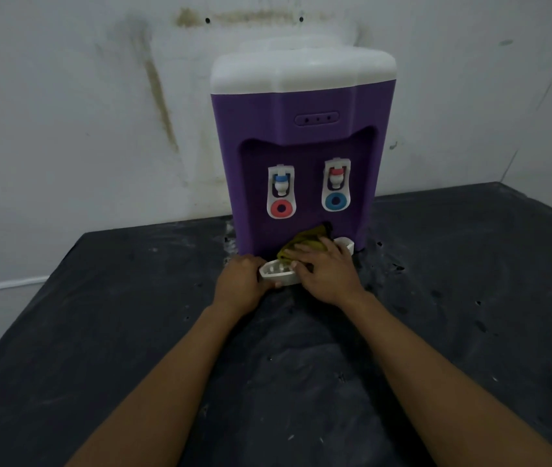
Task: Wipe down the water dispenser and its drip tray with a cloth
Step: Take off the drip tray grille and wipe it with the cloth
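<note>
A purple water dispenser point(301, 136) with a white top stands on a dark table against the wall. It has two white taps in its recess, the left with a red ring, the right with a blue ring. Its white drip tray point(276, 273) sits at the foot of the dispenser. My left hand point(240, 281) grips the tray's left end. My right hand point(328, 271) presses a yellow-green cloth point(305, 241) onto the tray's middle and right part. The hand and cloth hide most of the tray.
The dark table point(133, 332) is scuffed with pale dusty marks. A stained white wall point(99, 112) rises right behind the dispenser. The table's left edge drops off at the far left, and its right edge shows at the upper right.
</note>
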